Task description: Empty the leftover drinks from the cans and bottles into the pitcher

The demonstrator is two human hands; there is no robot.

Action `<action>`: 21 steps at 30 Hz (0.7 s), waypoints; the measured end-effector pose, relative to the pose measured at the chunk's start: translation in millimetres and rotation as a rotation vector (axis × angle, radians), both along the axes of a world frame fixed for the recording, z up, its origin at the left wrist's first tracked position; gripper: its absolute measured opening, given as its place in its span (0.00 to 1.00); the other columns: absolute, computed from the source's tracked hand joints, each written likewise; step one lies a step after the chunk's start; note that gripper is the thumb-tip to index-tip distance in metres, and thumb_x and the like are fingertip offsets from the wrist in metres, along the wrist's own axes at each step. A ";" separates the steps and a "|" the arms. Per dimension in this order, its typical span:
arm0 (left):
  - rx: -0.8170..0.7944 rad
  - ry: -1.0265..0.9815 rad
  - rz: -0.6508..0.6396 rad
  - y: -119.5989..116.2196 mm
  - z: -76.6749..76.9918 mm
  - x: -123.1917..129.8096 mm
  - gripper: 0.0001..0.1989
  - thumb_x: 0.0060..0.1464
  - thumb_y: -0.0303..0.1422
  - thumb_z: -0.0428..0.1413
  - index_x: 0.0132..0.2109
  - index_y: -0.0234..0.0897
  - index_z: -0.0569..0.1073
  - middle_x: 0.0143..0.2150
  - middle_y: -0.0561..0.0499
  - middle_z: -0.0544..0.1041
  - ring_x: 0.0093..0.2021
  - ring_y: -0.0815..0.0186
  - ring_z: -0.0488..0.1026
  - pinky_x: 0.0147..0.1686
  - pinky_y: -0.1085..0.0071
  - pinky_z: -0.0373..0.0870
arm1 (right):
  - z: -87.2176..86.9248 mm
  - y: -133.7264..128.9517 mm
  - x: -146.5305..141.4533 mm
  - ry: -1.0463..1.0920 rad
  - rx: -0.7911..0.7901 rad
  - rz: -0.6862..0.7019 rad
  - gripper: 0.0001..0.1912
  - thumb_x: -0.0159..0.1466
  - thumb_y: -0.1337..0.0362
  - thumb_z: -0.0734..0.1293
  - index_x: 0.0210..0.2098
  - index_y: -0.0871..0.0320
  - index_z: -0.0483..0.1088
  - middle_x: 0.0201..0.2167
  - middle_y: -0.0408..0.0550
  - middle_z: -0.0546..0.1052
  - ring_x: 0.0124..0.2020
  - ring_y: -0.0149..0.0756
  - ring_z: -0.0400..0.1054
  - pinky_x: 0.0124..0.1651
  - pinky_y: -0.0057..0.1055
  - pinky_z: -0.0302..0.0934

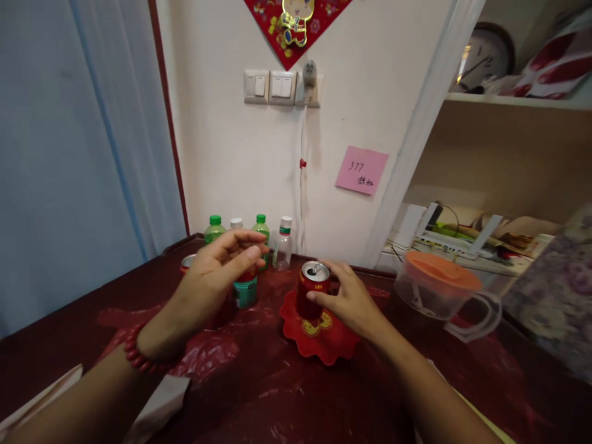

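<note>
A red drink can (311,297) with an opened top stands upright on a red scalloped dish (319,345). My right hand (345,293) is wrapped around the can's right side, thumb in front. To the left, my left hand (226,262) is raised with its fingers stretched and thumb apart, holding nothing. A red bead bracelet (134,351) circles that wrist. Partly hidden behind the left hand is a red and green container (245,291). Another can (187,262) shows only its rim at the left.
Green-capped bottles (214,227) and a clear bottle (283,246) with a white cap stand against the wall. At the right is a clear pitcher (430,290) with an orange lid. Crumpled red plastic (210,354) and white paper (161,404) lie on the dark red table (259,401).
</note>
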State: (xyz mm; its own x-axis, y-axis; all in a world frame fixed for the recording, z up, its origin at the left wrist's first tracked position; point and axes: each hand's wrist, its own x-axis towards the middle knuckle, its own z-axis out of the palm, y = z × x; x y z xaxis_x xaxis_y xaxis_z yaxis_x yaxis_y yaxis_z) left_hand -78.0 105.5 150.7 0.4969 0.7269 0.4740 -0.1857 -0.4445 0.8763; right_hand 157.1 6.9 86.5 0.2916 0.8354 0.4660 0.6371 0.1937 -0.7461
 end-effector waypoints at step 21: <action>-0.100 0.429 -0.561 36.9 -118.5 118.1 0.52 0.38 0.31 0.63 0.70 0.39 0.52 0.73 0.37 0.55 0.72 0.45 0.53 0.70 0.47 0.48 | 26.5 -102.4 105.3 0.161 0.511 -0.671 0.26 0.61 0.44 0.71 0.49 0.56 0.72 0.45 0.52 0.77 0.44 0.43 0.73 0.48 0.40 0.68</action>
